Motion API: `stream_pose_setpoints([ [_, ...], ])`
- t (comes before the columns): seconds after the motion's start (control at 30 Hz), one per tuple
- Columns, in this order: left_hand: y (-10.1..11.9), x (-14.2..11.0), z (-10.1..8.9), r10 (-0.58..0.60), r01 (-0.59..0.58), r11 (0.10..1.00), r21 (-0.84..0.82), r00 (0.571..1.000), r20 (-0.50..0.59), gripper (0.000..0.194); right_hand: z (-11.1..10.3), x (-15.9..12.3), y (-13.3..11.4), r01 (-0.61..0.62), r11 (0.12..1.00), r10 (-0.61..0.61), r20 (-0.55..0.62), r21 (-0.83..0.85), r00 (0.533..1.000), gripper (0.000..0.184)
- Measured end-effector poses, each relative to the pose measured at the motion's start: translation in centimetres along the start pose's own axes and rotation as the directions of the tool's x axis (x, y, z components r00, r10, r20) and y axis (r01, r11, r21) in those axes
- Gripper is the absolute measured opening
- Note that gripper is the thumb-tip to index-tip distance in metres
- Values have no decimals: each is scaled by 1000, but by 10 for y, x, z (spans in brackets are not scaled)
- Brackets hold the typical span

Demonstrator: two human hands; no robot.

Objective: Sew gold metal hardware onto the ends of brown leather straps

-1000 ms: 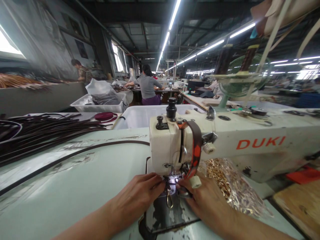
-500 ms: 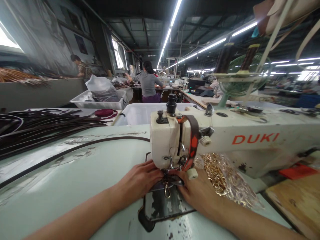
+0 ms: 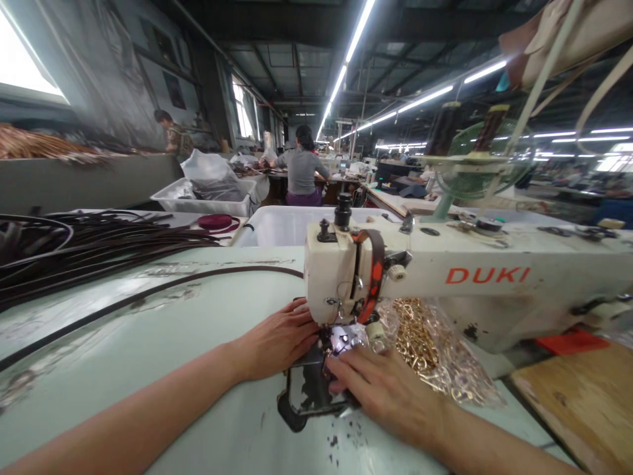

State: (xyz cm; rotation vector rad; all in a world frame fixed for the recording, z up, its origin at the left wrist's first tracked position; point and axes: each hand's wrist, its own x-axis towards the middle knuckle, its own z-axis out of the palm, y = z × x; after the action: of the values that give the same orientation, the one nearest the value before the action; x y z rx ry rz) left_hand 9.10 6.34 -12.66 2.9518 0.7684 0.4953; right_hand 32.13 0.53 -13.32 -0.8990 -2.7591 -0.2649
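Note:
At the sewing machine (image 3: pixel 336 274), my left hand (image 3: pixel 281 336) lies left of the needle area, fingers together and bent over the work under the head. A long dark strap (image 3: pixel 163 285) curves across the table and passes behind the head; a dark bit of it shows at my left fingertips. My right hand (image 3: pixel 380 382) is in front of the presser foot, thumb and fingers closed together over the machine bed (image 3: pixel 309 389). What they pinch is hidden. A bright lit metal part (image 3: pixel 346 338) shows just above my right fingers.
A clear bag of gold metal hooks (image 3: pixel 418 340) lies right of the needle. Many dark straps (image 3: pixel 99 251) and a maroon coil (image 3: pixel 215 221) lie at the left. A white bin (image 3: pixel 281 224) stands behind the machine. A wooden board (image 3: pixel 578 402) is at right. People sit further off.
My right hand has come back toward me from beside the foot, its fingers now curled in front. The gold snap hook that hung there is now hidden. The view has shifted slightly.

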Motion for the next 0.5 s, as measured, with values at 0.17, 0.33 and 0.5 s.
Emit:
stream_pose_setpoints([
  [0.17,-1,0,3,29,-26,998,56,998,-55,23,-6,4,-8,179,972,-176,28,-150,984,22],
  [0.33,1,1,2,5,1,997,79,997,-71,23,-1,12,-4,177,968,-187,-45,-176,981,28],
  [0.5,2,1,2,12,-5,996,90,996,-84,24,1,12,-1,104,993,-104,15,-48,995,9],
])
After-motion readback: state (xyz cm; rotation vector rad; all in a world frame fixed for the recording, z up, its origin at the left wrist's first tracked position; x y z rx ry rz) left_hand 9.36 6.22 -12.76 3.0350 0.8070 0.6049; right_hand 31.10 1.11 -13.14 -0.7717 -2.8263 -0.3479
